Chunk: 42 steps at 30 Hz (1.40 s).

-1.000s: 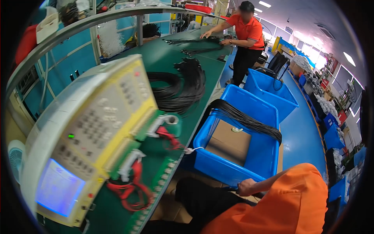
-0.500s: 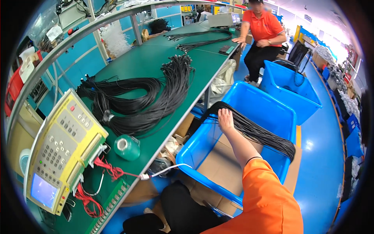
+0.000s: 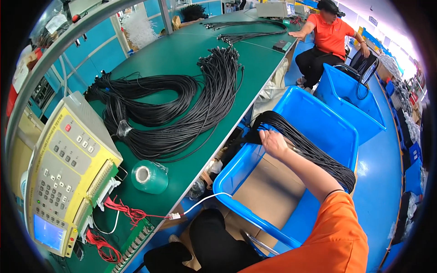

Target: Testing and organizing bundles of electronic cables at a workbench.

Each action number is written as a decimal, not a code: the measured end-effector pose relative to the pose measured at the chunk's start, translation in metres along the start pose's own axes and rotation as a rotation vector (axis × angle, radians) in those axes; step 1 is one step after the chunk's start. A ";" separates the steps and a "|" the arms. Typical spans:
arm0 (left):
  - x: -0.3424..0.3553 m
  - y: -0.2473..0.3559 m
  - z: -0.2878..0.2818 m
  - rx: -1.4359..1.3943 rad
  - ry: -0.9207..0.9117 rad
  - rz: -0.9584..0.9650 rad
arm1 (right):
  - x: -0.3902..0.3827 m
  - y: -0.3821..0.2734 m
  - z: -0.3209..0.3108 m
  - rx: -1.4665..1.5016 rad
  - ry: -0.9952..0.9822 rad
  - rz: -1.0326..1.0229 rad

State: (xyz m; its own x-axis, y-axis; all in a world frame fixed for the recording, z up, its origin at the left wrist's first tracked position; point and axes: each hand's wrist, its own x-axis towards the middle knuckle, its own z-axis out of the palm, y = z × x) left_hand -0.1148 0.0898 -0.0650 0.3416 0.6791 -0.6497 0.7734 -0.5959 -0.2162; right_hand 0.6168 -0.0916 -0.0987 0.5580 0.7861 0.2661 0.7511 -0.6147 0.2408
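Note:
A thick bundle of black cables lies across the blue bin, draped from its left rim over to its right one. My right hand reaches over the bin from the lower right, its bent fingers closed on cables near the bundle's left end. Part of the grip is hidden behind the hand itself. My left hand is out of the picture. On the green table to the left rests a larger looped heap of black cables, its many connector ends gathered at the far side.
A yellow-and-grey tester with red wires stands at the table's near left. Beside it is a green roll of film. Further back, a seated person in an orange shirt rests a hand at the table edge. Another blue bin stands beyond mine.
The view has shifted. My right hand has turned, its fingers now curled at the bundle's left end instead of lying on top. The other person's head and one arm have moved.

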 end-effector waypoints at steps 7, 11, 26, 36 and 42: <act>0.068 0.091 -0.088 0.184 0.114 0.259 | -0.037 -0.038 0.005 0.504 -0.385 0.472; 0.090 0.210 -0.177 -0.357 0.442 0.786 | -0.028 -0.039 -0.014 0.613 -0.385 0.354; 0.198 0.470 -0.231 -2.404 -1.075 0.629 | -0.040 -0.039 -0.096 0.374 0.039 -0.278; 0.196 0.466 -0.232 -2.580 -1.111 0.608 | 0.026 -0.042 -0.052 0.498 -0.451 -0.256; 0.206 0.468 -0.236 -2.555 -0.955 0.662 | 0.002 -0.048 -0.092 0.877 -0.711 -0.224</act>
State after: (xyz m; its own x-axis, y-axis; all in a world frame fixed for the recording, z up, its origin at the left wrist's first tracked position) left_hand 0.4437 0.0517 -0.1282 0.9167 0.1789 -0.3573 -0.1343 0.9801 0.1461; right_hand 0.5495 -0.0671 -0.0243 0.2445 0.9025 -0.3545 0.6905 -0.4187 -0.5899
